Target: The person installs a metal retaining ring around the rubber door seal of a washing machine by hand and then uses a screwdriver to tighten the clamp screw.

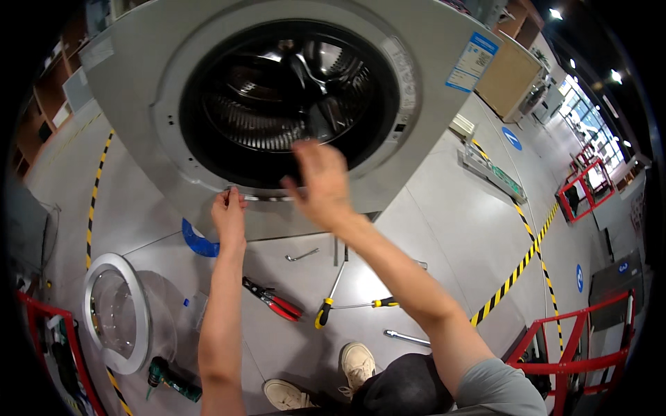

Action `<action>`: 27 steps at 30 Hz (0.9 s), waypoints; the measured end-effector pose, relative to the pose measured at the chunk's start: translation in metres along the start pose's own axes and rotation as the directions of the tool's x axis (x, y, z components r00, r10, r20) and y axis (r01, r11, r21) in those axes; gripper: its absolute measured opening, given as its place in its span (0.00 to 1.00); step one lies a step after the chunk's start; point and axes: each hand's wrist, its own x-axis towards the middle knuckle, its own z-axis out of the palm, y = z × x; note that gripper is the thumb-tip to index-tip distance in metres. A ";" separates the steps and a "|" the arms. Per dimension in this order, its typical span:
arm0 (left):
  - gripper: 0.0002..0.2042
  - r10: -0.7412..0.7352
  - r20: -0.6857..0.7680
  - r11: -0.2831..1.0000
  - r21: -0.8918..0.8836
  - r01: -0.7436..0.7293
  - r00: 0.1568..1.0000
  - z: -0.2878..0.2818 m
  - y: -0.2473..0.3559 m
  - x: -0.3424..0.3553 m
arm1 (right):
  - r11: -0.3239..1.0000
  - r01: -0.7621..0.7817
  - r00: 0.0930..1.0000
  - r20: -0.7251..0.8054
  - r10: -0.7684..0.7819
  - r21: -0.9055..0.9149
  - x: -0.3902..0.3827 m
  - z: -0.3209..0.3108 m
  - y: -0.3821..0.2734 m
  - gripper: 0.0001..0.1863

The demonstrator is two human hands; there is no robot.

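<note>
A silver front-loading washing machine [135,76] stands before me, its black rubber door seal [201,139] around a steel drum [270,97]. My left hand [229,215] has its fingertips pinched at the lower rim of the opening, on something too small to make out. My right hand [319,184] is raised over the lower part of the seal, fingers apart and somewhat blurred; whether it touches the seal is unclear.
A detached round door [137,312], a drill [173,381], red-handled pliers [281,303], screwdrivers [324,312] and a wrench [302,255] lie on the floor. Red frames [555,364] stand at both sides. An electronic part [492,173] lies behind, right.
</note>
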 end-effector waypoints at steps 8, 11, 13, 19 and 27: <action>0.27 0.814 0.034 0.425 0.644 -0.635 0.579 0.008 0.091 -0.035 | 0.919 0.059 0.909 -0.359 -0.211 -0.391 0.093 -0.072 0.037 0.32; 0.36 0.857 0.135 0.314 0.628 -0.712 0.497 0.022 0.106 -0.025 | 0.880 0.107 0.926 -0.277 -0.258 -0.463 0.100 -0.063 0.039 0.34; 0.38 0.869 0.190 0.254 0.622 -0.741 0.458 0.031 0.113 -0.015 | 0.871 0.075 0.925 -0.293 -0.244 -0.486 0.098 -0.055 0.039 0.34; 0.42 0.882 0.225 0.202 0.615 -0.762 0.415 0.044 0.106 0.009 | 0.841 0.066 0.919 -0.296 -0.261 -0.537 0.097 -0.041 0.050 0.34; 0.40 0.762 0.277 0.366 0.560 -0.743 0.585 0.031 0.124 -0.007 | 0.833 0.117 0.937 -0.217 -0.273 -0.542 0.097 -0.049 0.065 0.37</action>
